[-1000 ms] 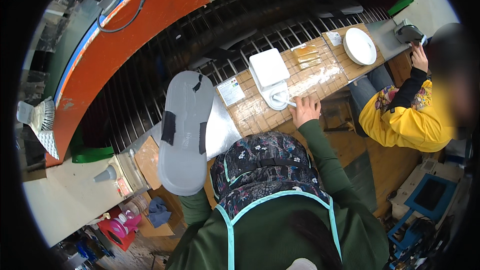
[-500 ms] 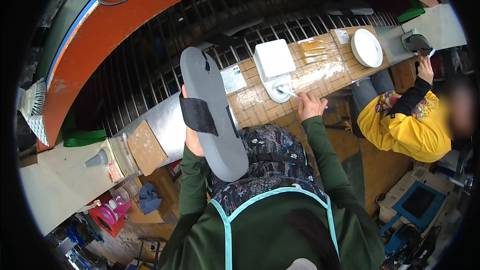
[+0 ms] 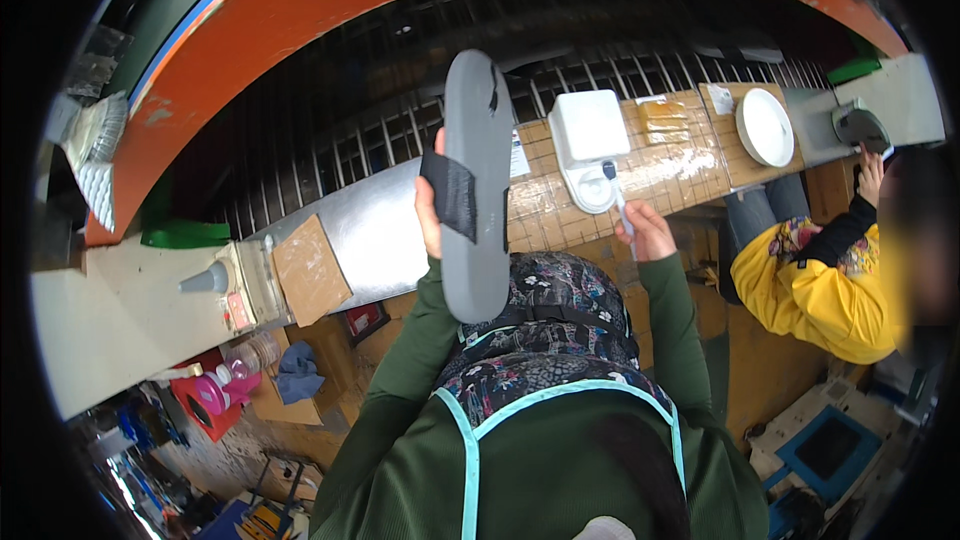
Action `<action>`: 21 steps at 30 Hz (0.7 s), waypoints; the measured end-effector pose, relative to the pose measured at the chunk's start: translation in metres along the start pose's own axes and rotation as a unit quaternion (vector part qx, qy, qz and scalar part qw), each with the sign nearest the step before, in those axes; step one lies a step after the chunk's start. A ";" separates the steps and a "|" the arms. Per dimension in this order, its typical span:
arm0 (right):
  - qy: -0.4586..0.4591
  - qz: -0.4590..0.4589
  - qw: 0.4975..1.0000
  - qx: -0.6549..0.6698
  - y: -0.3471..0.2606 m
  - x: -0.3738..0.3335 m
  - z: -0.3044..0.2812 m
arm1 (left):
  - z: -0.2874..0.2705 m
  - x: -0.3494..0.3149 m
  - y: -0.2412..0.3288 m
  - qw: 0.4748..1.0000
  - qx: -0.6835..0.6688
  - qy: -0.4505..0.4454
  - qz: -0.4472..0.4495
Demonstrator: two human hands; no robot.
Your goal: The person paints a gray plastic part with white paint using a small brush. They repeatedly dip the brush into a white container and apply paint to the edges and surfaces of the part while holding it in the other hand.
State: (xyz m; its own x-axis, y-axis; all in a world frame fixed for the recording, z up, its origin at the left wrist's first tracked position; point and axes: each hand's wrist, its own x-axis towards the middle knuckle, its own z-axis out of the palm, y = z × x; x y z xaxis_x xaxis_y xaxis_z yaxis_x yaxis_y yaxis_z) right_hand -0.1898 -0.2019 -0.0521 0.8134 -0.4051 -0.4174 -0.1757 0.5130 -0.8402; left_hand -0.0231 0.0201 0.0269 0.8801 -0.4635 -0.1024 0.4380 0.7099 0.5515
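Fairly bright, even light, seemingly from above. Hard white glare on the wrapped board [image 3: 675, 168]; broad sheen on the metal sheet [image 3: 378, 240]. White box [image 3: 589, 123] top near washed out. Recess [image 3: 380, 90] almost black, detail lost. Fisheye bows the orange beam [image 3: 235, 35]; black round vignette in corners. Co-worker's head [image 3: 915, 240] smeared to blur. Slipper [image 3: 478, 190], left hand [image 3: 429, 208], right hand [image 3: 648, 232] readable, slightly soft.

No lettering is legible on the grey sole [image 3: 486, 165] or white label [image 3: 520, 154].
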 end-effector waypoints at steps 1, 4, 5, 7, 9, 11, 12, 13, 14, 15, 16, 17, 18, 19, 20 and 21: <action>0.009 -0.034 0.999 -0.035 -0.016 -0.006 0.014 | 0.006 0.003 -0.001 1.000 -0.017 -0.011 0.013; 0.024 -0.198 0.965 -0.168 -0.061 -0.040 0.062 | 0.020 0.007 0.001 0.998 0.004 -0.038 0.044; 0.028 -0.221 0.956 -0.190 -0.073 -0.050 0.077 | 0.023 0.007 0.003 0.995 0.048 -0.050 0.065; 0.023 -0.276 0.931 -0.239 -0.086 -0.068 0.103 | 0.031 0.005 0.002 0.992 0.074 -0.038 0.093; 0.006 -0.346 0.895 -0.282 -0.090 -0.077 0.122 | 0.036 0.002 0.001 0.988 0.093 -0.043 0.112; -0.010 -0.351 0.896 -0.270 -0.087 -0.081 0.133 | 0.039 0.000 0.001 0.985 0.125 -0.037 0.113; -0.017 -0.342 0.899 -0.274 -0.085 -0.083 0.135 | 0.041 -0.001 0.000 0.987 0.114 -0.033 0.110; -0.023 -0.341 0.898 -0.277 -0.083 -0.084 0.136 | 0.043 -0.001 0.000 0.989 0.103 -0.029 0.107; -0.029 -0.325 0.901 -0.286 -0.082 -0.086 0.135 | 0.044 -0.001 0.000 0.988 0.116 -0.002 0.106; -0.034 -0.316 0.902 -0.293 -0.081 -0.088 0.134 | 0.046 -0.001 0.000 0.989 0.101 0.000 0.111; -0.039 -0.307 0.902 -0.300 -0.080 -0.090 0.133 | 0.048 0.000 0.000 0.990 0.091 0.012 0.111; -0.046 -0.306 0.899 -0.309 -0.079 -0.091 0.133 | 0.049 0.000 0.001 0.990 0.081 0.024 0.110; -0.053 -0.305 0.896 -0.319 -0.079 -0.092 0.132 | 0.051 0.000 0.001 0.989 0.085 0.033 0.114; -0.058 -0.311 0.891 -0.325 -0.078 -0.093 0.132 | 0.052 -0.001 0.002 0.989 0.085 0.027 0.114; -0.046 -0.304 0.895 -0.322 -0.077 -0.091 0.133 | 0.053 0.000 0.003 0.990 0.086 0.020 0.113; -0.031 -0.302 0.899 -0.315 -0.076 -0.088 0.135 | 0.053 -0.001 0.003 0.990 0.087 0.013 0.111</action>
State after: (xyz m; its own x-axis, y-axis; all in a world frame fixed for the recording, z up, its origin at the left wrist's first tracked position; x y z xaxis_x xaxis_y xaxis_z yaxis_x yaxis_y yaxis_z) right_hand -0.1736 -0.1031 0.0947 0.8918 -0.4129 0.1851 0.0453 -0.3254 -0.9445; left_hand -0.0320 -0.0055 0.0731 0.9563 -0.2919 0.0176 0.1978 0.6901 0.6961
